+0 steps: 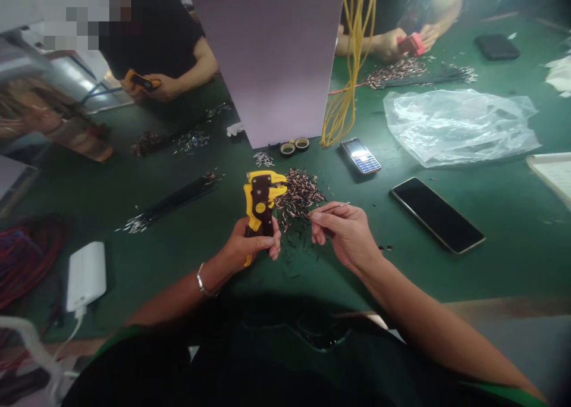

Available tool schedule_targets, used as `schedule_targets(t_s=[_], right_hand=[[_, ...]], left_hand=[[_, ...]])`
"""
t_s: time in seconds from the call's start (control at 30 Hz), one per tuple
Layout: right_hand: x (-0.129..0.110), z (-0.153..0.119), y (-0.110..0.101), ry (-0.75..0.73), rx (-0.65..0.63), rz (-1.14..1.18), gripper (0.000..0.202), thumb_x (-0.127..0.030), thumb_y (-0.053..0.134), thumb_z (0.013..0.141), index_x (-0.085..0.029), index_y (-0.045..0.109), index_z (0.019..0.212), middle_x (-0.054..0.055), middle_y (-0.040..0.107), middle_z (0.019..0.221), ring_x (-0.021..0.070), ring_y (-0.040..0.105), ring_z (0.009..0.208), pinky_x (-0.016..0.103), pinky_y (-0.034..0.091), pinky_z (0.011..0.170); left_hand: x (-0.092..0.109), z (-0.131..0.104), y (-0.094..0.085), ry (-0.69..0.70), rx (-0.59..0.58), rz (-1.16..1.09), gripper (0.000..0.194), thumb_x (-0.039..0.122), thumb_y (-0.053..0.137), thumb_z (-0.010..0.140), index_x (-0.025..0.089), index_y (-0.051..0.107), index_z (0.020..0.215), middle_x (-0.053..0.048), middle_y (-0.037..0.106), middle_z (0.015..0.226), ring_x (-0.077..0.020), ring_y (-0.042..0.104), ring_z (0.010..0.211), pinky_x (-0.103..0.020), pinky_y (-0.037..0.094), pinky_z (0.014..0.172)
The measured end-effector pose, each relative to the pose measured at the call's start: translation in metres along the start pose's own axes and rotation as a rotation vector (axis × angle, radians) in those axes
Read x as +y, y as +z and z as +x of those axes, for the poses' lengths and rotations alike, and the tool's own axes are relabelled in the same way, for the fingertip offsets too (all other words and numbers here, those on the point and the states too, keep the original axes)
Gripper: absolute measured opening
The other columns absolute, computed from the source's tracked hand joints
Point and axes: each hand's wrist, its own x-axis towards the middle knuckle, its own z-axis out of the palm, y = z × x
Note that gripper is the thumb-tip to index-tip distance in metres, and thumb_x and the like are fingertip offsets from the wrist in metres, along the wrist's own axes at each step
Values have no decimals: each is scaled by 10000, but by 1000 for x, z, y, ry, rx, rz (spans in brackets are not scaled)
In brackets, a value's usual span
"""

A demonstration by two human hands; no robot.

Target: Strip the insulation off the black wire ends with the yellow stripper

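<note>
My left hand [256, 243] is closed around the handles of a yellow and black wire stripper [261, 202], held upright with its jaws pointing right. To its right, my right hand [341, 225] pinches a short thin wire [336, 206] between thumb and fingers. The wire's tip sticks out past the fingers, apart from the stripper's jaws. Between and beyond both hands lies a heap of short copper and black wire pieces [301, 193]. A bundle of long black wires [173, 202] with bare silvery ends rests on the green table to the left.
A keypad phone [360, 156] and a black smartphone [437, 215] lie at right, near a clear plastic bag [461, 124]. A pale panel [276, 62] stands ahead beside hanging yellow wires [352, 68]. At left is a white power bank [87, 276]. Two people work across the table.
</note>
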Motion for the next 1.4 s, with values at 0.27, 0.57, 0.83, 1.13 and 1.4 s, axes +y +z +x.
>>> schedule_targets(t_s=[0.27, 0.57, 0.83, 1.13, 1.4], right_hand=[[6, -3, 4, 24, 0, -59, 101, -229, 812, 655, -161, 742, 632, -9, 648, 495, 94, 526, 355, 258, 447, 399], [3, -10, 0, -171, 95, -100, 81, -253, 816, 707, -191, 767, 724, -3, 669, 530, 113, 565, 398, 263, 446, 398], [8, -16, 7, -295, 91, -297, 37, -241, 781, 732, -213, 774, 710, -10, 650, 545, 116, 557, 409, 284, 461, 401], [3, -22, 13, -548, -7, -582, 138, -176, 712, 794, -275, 808, 776, -12, 692, 569, 136, 597, 479, 302, 525, 508], [6, -24, 13, -596, -23, -645, 154, -181, 719, 788, -305, 811, 789, -8, 725, 605, 167, 667, 551, 314, 572, 542]], left_hand=[[2, -3, -3, -44, -59, 40, 340, 204, 799, 717, 116, 639, 1004, -67, 656, 862, -176, 630, 722, -357, 533, 727], [2, -6, 5, -130, -149, 31, 393, 218, 796, 711, 121, 620, 1049, -81, 639, 913, -190, 632, 788, -359, 512, 771], [4, -6, 5, -109, -181, 54, 394, 232, 791, 725, 130, 618, 1064, -81, 630, 913, -195, 627, 800, -360, 518, 776], [5, -7, 7, -58, -287, 259, 309, 297, 746, 789, 134, 630, 1025, -94, 642, 899, -201, 621, 806, -364, 518, 787], [4, -7, 8, -32, -292, 318, 231, 312, 719, 821, 136, 641, 947, -87, 648, 860, -184, 620, 773, -343, 523, 762]])
